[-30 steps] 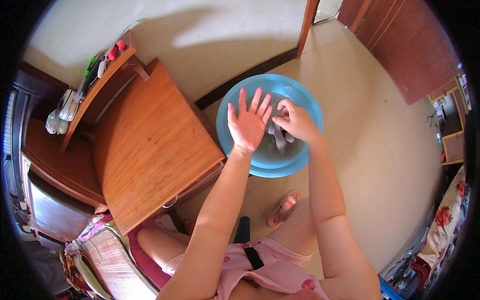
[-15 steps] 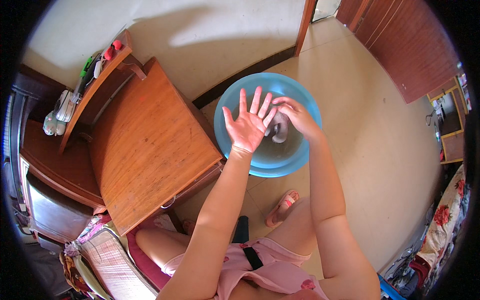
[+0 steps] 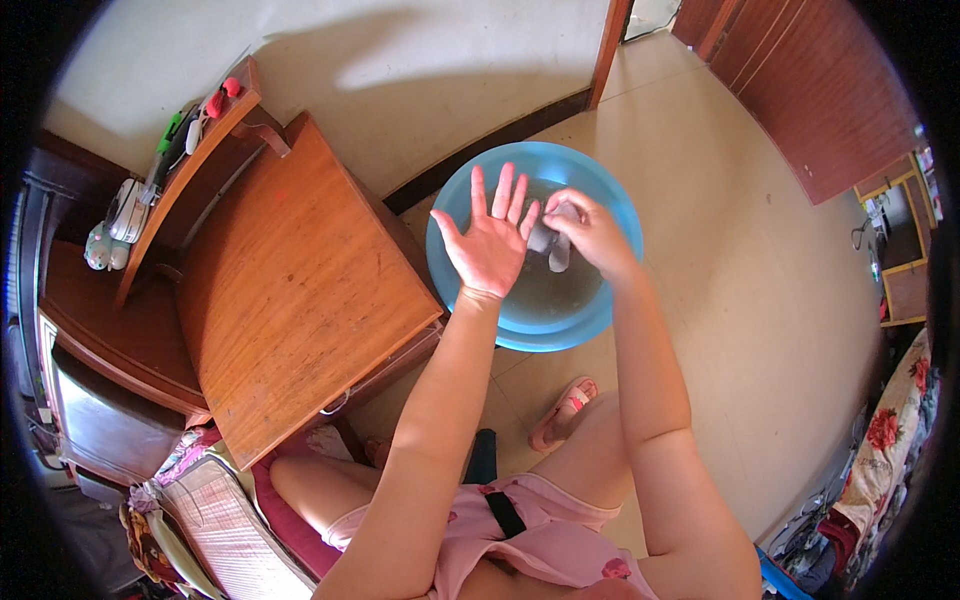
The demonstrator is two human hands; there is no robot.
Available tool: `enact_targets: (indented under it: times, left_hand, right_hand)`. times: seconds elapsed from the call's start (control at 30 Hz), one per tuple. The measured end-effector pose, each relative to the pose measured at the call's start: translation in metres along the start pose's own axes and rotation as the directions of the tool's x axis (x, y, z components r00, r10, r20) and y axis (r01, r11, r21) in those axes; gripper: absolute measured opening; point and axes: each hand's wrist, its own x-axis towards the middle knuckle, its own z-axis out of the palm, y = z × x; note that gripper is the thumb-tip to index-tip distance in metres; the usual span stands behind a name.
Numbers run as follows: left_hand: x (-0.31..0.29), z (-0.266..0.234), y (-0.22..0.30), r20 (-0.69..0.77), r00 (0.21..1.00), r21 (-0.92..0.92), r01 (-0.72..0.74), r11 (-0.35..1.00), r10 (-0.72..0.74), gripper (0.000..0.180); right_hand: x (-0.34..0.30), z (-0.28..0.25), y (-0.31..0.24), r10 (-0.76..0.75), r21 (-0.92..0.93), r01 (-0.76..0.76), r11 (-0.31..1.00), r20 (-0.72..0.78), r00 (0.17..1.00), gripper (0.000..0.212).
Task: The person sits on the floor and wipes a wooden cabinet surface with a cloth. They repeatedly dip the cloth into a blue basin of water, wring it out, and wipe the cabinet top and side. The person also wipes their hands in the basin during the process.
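Note:
Over a blue basin (image 3: 625, 200) of cloudy water on the floor, my left hand (image 3: 488, 250) is held palm up, its fingers spread and nothing in it. Close to its little finger is my right hand (image 3: 592, 235), with fingers bent and tips drawn together as in a pinch. Whether anything is between those tips cannot be made out. Behind and below the right fingers, a wet grey piece of cloth (image 3: 559, 258) lies in the water, partly hidden by the hand.
A wooden desk (image 3: 300, 300) with a curved shelf stands left of the basin. Right of it stretches the tiled floor (image 3: 740, 330), with a reddish-brown door (image 3: 810, 90) at the far right. My sandalled foot (image 3: 570, 405) rests near the basin; flowered fabric (image 3: 885, 430) lies at the right edge.
My right hand has shifted slightly left and down, its fingers more curled. The left hand stays open and has moved a little to the left. The cloth shows a different outline beneath the fingers.

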Motion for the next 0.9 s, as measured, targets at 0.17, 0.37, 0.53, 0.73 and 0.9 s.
enact_targets:
  times: [0.17, 0.37, 0.53, 0.73, 0.9]
  left_hand:
    - [0.004, 0.000, -0.002, -0.028, 0.994, 0.134, -0.096, 0.986, 0.101, 0.088]
    - [0.003, 0.009, -0.009, -0.081, 0.985, 0.352, -0.115, 0.929, 0.153, 0.091]
    - [0.005, 0.004, -0.003, -0.070, 0.982, 0.319, -0.143, 0.937, 0.174, 0.091]
    - [0.002, -0.010, 0.011, -0.151, 0.962, 0.197, -0.197, 0.960, 0.228, 0.082]
    - [-0.006, -0.040, 0.004, -0.498, 0.771, 0.690, 0.074, 0.720, 0.398, 0.052]
  right_hand:
    - [-0.009, 0.028, -0.008, -0.047, -0.309, 0.035, 0.951, -0.030, 0.998, 0.029]
    - [-0.004, 0.047, 0.026, -0.096, -0.295, 0.037, 0.955, -0.186, 0.978, 0.018]
    - [-0.002, 0.043, 0.032, -0.144, -0.263, 0.094, 0.960, -0.180, 0.973, 0.015]
    - [0.006, 0.020, 0.040, -0.045, -0.068, 0.033, 0.997, -0.177, 0.983, 0.021]
    - [0.012, -0.006, 0.037, 0.135, 0.171, -0.126, 0.977, -0.042, 0.990, 0.021]
